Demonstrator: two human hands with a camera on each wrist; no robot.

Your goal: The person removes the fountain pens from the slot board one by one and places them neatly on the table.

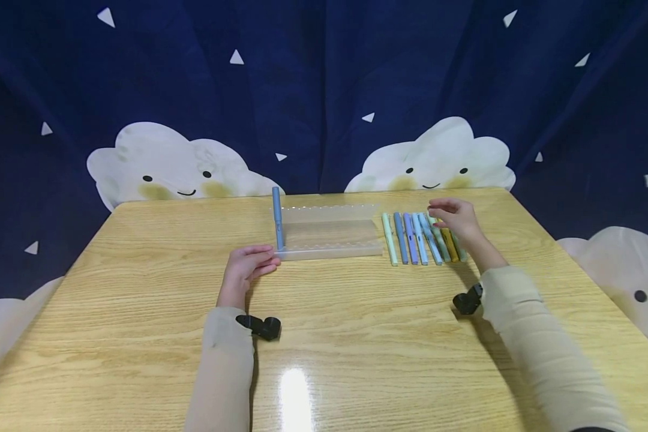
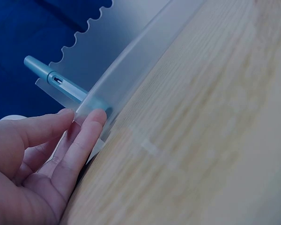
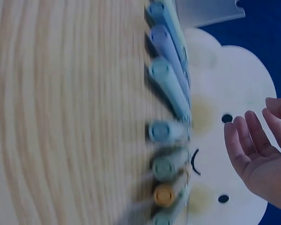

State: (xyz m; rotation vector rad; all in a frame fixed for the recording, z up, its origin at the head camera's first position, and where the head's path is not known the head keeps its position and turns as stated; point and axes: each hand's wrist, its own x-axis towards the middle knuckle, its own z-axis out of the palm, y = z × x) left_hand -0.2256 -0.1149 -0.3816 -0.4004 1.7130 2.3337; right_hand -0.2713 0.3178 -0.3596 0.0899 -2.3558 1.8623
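A blue capped pen [image 1: 277, 210] lies across the left end of a clear plastic pen rack [image 1: 332, 252] with scalloped edges. My left hand [image 1: 248, 266] grips the rack's near left corner; in the left wrist view its fingertips [image 2: 97, 117] are right beside the pen's lower end. To the rack's right, several capped pens lie side by side, among them a pale green pen [image 1: 390, 240], a purple pen [image 1: 410, 239] and a yellow pen [image 1: 450, 245]. My right hand [image 1: 456, 217] is over the far ends of the right-hand pens, fingers loosely bent and holding nothing.
The wooden table [image 1: 367, 336] reaches back to a dark blue curtain [image 1: 313, 90] with white clouds and triangles. Small black cameras [image 1: 267, 328] are worn on both wrists. The pens' row sits close beside the rack's right end.
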